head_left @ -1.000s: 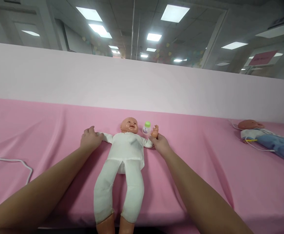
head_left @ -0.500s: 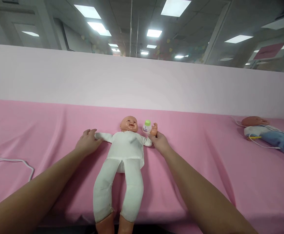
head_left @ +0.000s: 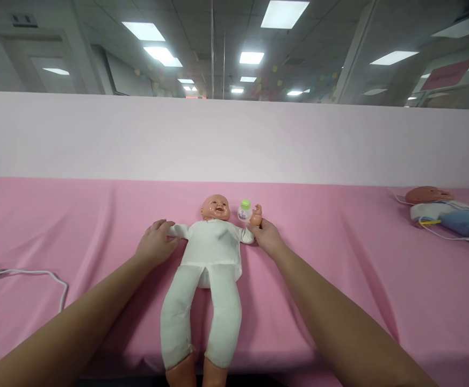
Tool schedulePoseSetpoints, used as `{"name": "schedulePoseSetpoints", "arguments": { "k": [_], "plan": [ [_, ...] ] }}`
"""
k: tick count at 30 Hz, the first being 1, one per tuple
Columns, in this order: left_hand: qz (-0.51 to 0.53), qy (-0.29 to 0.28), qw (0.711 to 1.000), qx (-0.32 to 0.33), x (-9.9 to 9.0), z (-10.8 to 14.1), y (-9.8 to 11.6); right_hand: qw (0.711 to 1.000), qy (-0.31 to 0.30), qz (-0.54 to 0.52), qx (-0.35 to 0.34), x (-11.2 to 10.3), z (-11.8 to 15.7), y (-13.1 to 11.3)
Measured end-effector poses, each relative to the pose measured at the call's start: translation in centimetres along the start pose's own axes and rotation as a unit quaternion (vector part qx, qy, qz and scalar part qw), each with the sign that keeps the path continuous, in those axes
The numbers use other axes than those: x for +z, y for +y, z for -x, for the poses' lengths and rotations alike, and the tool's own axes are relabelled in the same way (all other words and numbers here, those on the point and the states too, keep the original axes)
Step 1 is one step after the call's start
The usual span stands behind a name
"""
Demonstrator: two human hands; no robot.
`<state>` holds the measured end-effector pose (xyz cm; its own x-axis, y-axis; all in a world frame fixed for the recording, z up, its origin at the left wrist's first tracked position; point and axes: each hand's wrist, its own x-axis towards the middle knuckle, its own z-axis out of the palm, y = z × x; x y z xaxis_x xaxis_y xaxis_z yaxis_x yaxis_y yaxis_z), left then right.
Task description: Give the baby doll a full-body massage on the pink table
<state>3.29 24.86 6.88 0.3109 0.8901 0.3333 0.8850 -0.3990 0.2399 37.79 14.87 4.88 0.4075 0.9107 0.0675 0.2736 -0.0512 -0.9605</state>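
Note:
A baby doll (head_left: 215,244) in a white cloth body lies on its back in front of me, arms spread out sideways. My left hand (head_left: 157,243) is closed around the end of its arm on the left, so that the doll's hand there is hidden. At the other side my right hand (head_left: 268,236) grips the doll's wrist between thumb and fingers, and the small plastic hand (head_left: 256,215) sticks up above my grip. A small clear bottle (head_left: 244,214) with a green cap stands just beyond that plastic hand.
Pink cloth (head_left: 310,258) covers the table. Far right lies a second doll (head_left: 455,217) in blue and white with a thin tube. A white cable (head_left: 36,272) runs from a device at the left edge. Behind rises a low white wall (head_left: 234,142) with glass above.
The whole view has shifted slightly, with the table's left side showing more. Against the doll, both hands keep about the same hold on its arms.

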Motion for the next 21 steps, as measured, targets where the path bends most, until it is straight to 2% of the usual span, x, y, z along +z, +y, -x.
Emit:
{"name": "schedulePoseSetpoints", "arguments": {
  "k": [14,18,21],
  "plan": [
    [0.020,0.003,1.000,-0.010,-0.2,0.1,0.2,1.000,-0.004,-0.004,0.016,0.0,0.6,-0.8],
    [0.090,-0.015,0.996,-0.002,-2.4,0.7,1.0,1.000,-0.008,-0.005,0.009,-0.1,0.6,-1.0],
    [0.152,0.006,0.987,0.050,-4.5,3.0,2.3,1.000,-0.010,-0.008,0.011,-0.1,0.7,-1.1]
  ]
}}
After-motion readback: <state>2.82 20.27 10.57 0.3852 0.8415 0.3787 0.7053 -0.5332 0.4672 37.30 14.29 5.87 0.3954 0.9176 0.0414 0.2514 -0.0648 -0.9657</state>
